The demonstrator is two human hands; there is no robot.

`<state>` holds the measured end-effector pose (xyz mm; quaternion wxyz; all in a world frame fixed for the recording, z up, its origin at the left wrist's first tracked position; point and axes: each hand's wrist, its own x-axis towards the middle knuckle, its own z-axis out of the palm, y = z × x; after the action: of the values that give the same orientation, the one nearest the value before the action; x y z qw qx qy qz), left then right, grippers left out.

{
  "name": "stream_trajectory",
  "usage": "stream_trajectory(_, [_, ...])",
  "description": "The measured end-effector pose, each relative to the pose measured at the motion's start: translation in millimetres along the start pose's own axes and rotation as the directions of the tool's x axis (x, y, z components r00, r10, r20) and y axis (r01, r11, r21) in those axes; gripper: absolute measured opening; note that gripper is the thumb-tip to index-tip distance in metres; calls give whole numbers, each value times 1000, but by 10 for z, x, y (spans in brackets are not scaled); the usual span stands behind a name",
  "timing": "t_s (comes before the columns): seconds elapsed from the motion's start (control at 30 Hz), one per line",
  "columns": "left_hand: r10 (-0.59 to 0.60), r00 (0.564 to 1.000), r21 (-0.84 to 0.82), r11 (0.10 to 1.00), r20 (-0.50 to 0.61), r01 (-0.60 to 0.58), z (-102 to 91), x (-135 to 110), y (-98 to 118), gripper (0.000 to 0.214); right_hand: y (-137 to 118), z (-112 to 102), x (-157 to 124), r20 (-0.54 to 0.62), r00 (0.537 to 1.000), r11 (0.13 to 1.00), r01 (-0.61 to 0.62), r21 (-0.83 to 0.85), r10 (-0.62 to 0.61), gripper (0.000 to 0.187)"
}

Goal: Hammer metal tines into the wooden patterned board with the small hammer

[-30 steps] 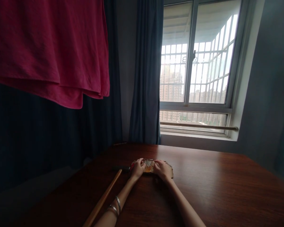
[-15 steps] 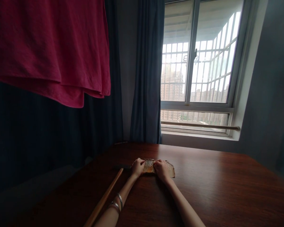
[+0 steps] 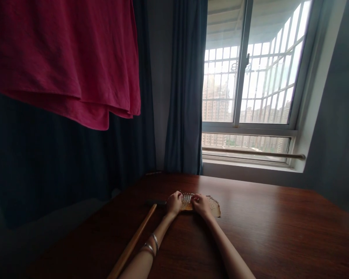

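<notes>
A small flat wooden board with a row of metal tines lies on the dark wooden table, far out in front of me. My left hand is curled over its left end and my right hand over its middle, fingers bent onto the tines. The board's right end sticks out past my right hand. Silver bangles ring my left forearm.
A hammer with a long wooden handle lies on the table just left of my left arm, its dark head beside the board. A red cloth hangs at the upper left. Blue curtains and a barred window stand behind the table.
My view has turned slightly, so everything sits a little further right. Both hands stay on the tined board, a touch closer together.
</notes>
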<state>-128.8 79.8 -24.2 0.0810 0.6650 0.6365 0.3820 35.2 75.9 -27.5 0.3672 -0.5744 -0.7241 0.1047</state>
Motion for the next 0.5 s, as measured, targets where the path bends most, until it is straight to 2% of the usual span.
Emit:
stream_trajectory(0.13, [-39, 999, -150, 988, -39, 33, 9, 21, -41, 21, 11, -8, -27, -15, 1000, 999, 10, 35, -10, 26])
stream_trajectory(0.23, [6, 1000, -151, 989, -8, -7, -50, 59, -43, 19, 7, -6, -35, -35, 999, 998, -2, 62, 4, 25])
stream_trajectory(0.3, [59, 994, -124, 991, 92, -48, -132, 86, -13, 16, 6, -5, -31, -51, 998, 997, -22, 79, 26, 24])
stream_trajectory(0.37, [102, 970, -103, 991, 219, -81, -237, 101, 34, 15, 9, -11, -18, -55, 997, 994, -49, 99, 54, 25])
stream_trajectory(0.5, [150, 886, -135, 986, 439, -101, -466, 76, 110, 21, 4, -91, 34, 3, 997, 987, -74, 143, 74, 28])
